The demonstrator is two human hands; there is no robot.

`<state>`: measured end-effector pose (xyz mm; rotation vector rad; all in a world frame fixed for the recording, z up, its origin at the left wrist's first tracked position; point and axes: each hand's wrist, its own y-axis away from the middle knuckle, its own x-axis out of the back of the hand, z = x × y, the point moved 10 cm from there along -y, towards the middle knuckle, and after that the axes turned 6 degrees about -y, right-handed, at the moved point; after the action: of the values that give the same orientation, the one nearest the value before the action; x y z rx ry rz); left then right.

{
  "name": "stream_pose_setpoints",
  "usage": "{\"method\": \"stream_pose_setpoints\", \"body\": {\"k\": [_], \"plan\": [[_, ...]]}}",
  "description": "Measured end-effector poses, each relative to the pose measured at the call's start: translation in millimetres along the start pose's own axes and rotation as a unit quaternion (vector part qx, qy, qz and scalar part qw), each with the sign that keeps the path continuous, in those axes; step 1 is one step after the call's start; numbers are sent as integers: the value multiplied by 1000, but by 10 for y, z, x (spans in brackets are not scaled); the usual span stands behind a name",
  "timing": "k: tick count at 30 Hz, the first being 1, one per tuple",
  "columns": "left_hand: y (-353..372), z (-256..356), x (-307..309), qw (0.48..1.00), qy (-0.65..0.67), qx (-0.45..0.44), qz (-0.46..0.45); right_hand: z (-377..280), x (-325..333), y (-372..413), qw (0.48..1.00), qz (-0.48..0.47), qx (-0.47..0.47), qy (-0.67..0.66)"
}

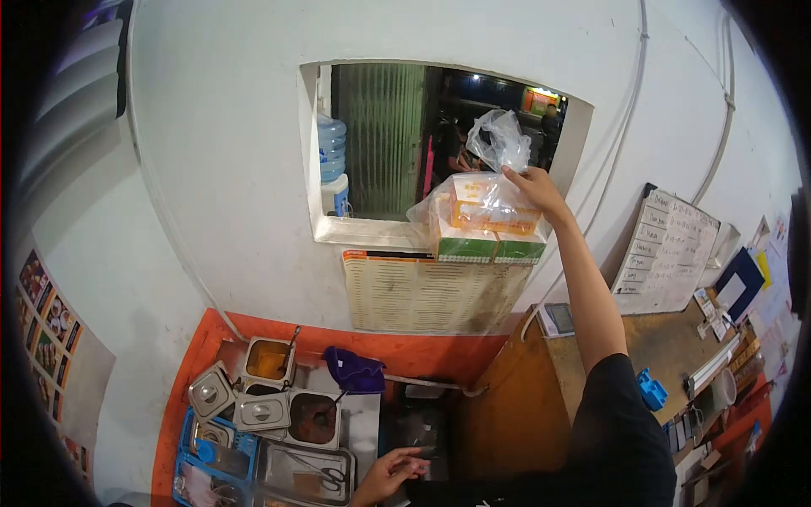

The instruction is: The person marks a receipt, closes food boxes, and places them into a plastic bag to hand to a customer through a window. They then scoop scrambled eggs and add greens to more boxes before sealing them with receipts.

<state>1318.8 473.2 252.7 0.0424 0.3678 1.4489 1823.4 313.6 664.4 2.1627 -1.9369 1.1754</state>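
My right hand [528, 188] is closed on the gathered neck of a clear plastic bag [500, 139] at the wall opening. Inside the bag, an orange-and-white box [494, 207] sits on a wider green-and-white box [490, 247]. The bag hangs at the opening's lower right; whether the boxes touch the sill cannot be told. Low in the view, my left hand [390, 475] is beside a metal tray [304, 469] with scissors [329, 475] in it. Its fingers are loosely bent and partly apart, and nothing shows in them.
Metal food containers [314, 418] with lids, a blue basket [187, 465] and a purple cloth [355, 370] are at lower left. A printed sheet [431, 291] hangs below the sill [372, 232]. At right, a wooden desk [667, 338] bears a whiteboard [663, 249] and a blue tape dispenser [650, 389].
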Motion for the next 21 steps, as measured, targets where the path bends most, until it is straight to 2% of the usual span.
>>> {"method": "stream_pose_setpoints", "body": {"k": [1, 3, 4, 7, 11, 12, 15, 16, 21], "plan": [[31, -29, 0, 1000, 10, 11, 10, 16, 14, -56, 1000, 4, -18, 18], [105, -30, -4, 999, 24, 33, 28, -153, 2, -188, 999, 15, 44, -17], [236, 279, -115, 1000, -10, 21, 9, -252, -16, -218, 997, 20, 73, -34], [143, 365, -35, 999, -16, -17, 36, -330, -341, -203, 991, -127, 26, -40], [-5, 627, 157, 997, -6, 1, 75, -245, -176, -462, 980, -31, -7, -195], [-108, 709, 226, 996, -7, -35, 76, -269, -118, -500, 967, -9, -14, -255], [-360, 1053, 555, 975, -137, -96, 143, -86, 33, -762, 935, 114, -65, -330], [-436, 1281, 598, 973, -68, -152, 161, -101, 72, -853, 934, 123, -40, -334], [-910, 1935, 798, 962, -69, -191, 182, 89, 108, -1373, 921, 128, -9, -369]]}}
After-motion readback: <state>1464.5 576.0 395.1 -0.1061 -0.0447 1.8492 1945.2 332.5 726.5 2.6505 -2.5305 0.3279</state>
